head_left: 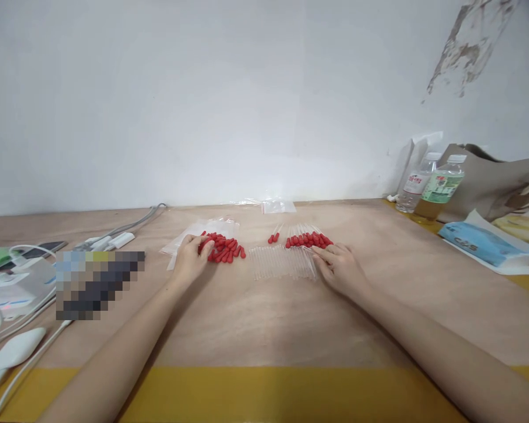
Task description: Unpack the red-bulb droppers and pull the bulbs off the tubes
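Note:
Red rubber dropper bulbs (229,251) lie in a loose pile left of centre on the table. My left hand (191,257) is at the pile's left side, thumb and fingers closed round a red bulb (207,247). Right of the pile, clear thin tubes (282,262) lie side by side in a row. My right hand (340,267) is at the row's right end, its fingertips pinched at the upper end of a tube. Behind the row lie droppers (308,239), red bulbs fitted on clear tubes that point to the wall. Two more droppers (274,238) lie a little apart to their left.
Clear plastic bags (176,239) lie under and beside the bulb pile; another small bag (279,207) is by the wall. White cables and a white adapter (17,349) are at left. At right stand two bottles (441,188) and a blue tissue pack (487,244).

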Available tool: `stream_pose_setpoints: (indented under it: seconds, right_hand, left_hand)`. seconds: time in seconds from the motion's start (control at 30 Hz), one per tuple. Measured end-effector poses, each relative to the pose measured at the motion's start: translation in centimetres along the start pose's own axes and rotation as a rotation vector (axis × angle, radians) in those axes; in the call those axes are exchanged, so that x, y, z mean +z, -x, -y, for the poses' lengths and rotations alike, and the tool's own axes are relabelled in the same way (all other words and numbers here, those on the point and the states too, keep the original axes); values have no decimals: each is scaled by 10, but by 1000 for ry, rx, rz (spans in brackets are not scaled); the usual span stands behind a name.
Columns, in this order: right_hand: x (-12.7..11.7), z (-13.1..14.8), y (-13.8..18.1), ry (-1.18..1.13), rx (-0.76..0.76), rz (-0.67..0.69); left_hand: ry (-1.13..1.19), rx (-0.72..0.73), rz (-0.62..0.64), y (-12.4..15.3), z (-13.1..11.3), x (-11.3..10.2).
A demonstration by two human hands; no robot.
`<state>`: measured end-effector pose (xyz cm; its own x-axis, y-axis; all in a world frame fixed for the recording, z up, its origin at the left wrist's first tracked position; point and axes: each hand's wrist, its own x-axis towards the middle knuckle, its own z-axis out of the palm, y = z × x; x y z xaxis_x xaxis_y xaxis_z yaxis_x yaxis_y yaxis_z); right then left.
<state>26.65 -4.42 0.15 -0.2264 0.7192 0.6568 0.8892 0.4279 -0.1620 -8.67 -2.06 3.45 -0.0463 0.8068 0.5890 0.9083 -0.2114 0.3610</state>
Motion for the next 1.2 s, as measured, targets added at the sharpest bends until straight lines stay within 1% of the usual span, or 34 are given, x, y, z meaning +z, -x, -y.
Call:
stream_pose_setpoints:
  seconds: [0.07,0.13,0.17,0.23,0.33,0.4,0.47,0.5,0.6,0.67,0.7,0.73,0.83,0.93,1.03,1.13,1.2]
  right_hand:
    - [0,2,0,25,52,36]
    - [0,1,0,32,84,52]
    - [0,0,0,33,94,56]
    - [-1,-2,-1,23,115,71]
    - [-2,-3,-2,1,155,109]
    - [-1,-2,-2,-5,175,121]
    - [0,0,-2,6,180,118]
    - [2,1,-2,17,175,114]
    - [6,3,-3,62,142,94]
    - [8,3,-2,87,112,81]
    - [9,4,-2,92,98,77]
    - [10,4,-1,89,84,78]
    - [10,5,0,62,67,87]
    - [9,7,2,45,64,95]
    - [8,7,2,27,62,94]
    - [9,5,1,20,74,63]
    - [9,4,0,20,91,46]
  left_hand:
    - [-57,-90,74,-7,8,3]
    - [-86,-145,148,-9,16,5]
    - [-87,-160,161,-9,19,5]
    - [-74,-173,139,-9,25,3]
    - [-72,-190,44,-9,26,-3]
    - [-70,-175,-4,-9,18,-6]
    - [-47,-107,-24,-9,4,-5]
    - [-36,-56,-13,-10,-5,-2]
    - [-63,87,94,-17,-35,12]
    - [-104,128,206,-25,-55,27]
    - [-116,124,265,-29,-64,35]
    - [-124,96,330,-34,-73,44]
    - [-133,-1,420,-50,-92,72]
    - [-134,-123,511,-63,-103,95]
    - [-125,-228,611,-72,-110,106]
    - [-105,-297,697,-77,-116,110]
    - [-75,-320,734,-79,-120,112]
